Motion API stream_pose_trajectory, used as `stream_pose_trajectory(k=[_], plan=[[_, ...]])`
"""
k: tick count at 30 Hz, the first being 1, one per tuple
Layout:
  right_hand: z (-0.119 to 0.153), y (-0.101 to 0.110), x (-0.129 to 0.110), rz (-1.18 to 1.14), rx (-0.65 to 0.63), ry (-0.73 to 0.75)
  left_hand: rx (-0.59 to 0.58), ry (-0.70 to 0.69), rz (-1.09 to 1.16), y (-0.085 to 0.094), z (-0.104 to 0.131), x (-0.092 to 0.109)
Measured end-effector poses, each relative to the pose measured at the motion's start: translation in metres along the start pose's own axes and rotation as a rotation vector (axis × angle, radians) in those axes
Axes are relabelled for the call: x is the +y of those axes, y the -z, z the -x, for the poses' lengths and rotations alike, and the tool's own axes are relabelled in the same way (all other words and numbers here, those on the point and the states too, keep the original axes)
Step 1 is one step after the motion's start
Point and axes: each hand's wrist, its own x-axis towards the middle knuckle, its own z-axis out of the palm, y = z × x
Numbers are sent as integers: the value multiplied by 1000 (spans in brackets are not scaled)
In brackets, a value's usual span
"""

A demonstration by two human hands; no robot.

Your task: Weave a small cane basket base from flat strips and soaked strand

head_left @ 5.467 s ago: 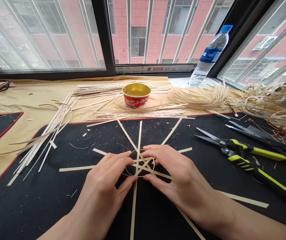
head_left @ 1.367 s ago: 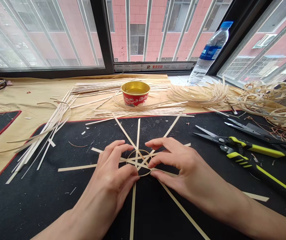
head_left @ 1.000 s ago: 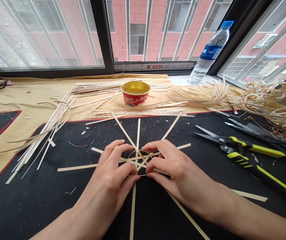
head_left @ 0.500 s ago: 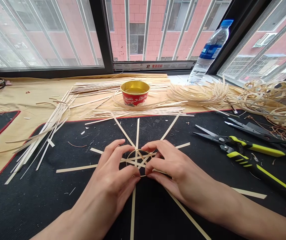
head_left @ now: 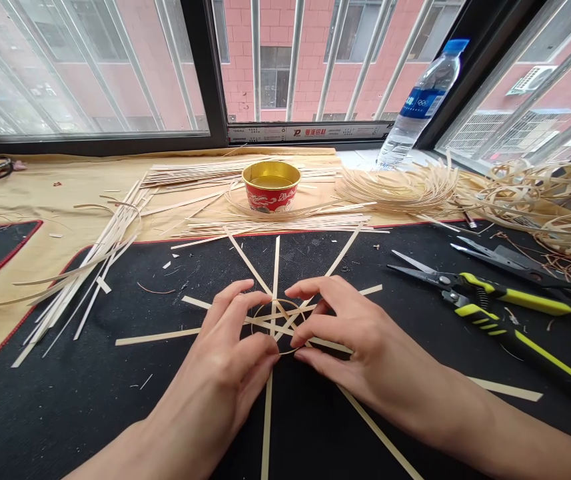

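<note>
Several pale flat strips (head_left: 268, 427) cross in a star pattern on the black mat (head_left: 165, 393). A thin ring (head_left: 290, 353) lies around their crossing. My left hand (head_left: 228, 350) is at the ring's left side, with thumb and index finger pinched on its lower left edge. From the right, my right hand (head_left: 350, 330) rests over the strips, its fingers curved and apart, with thumb and index finger separated near the ring's lower right edge. Part of each strip passes hidden beneath the hands.
Yellow-black pliers (head_left: 480, 300) and scissors (head_left: 505, 260) lie at the right. Behind stand a red bowl (head_left: 271, 190) and a water bottle (head_left: 420, 107). Loose strips (head_left: 90, 267) lie at the left, coiled strips (head_left: 400, 187) at the back right.
My right thumb and index finger have parted slightly at the ring's lower edge. My left hand has hardly moved. The whole view has shifted a little.
</note>
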Motion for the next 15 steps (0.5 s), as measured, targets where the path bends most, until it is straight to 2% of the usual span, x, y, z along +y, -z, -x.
stream_pose_trajectory(k=[9,15], plan=[[-4,-4,-4,8,-30,-7,-9,14,26,-2,3,-3],[-6,-4,-3,33,-45,-14,37,47,35,8,-1,-8]])
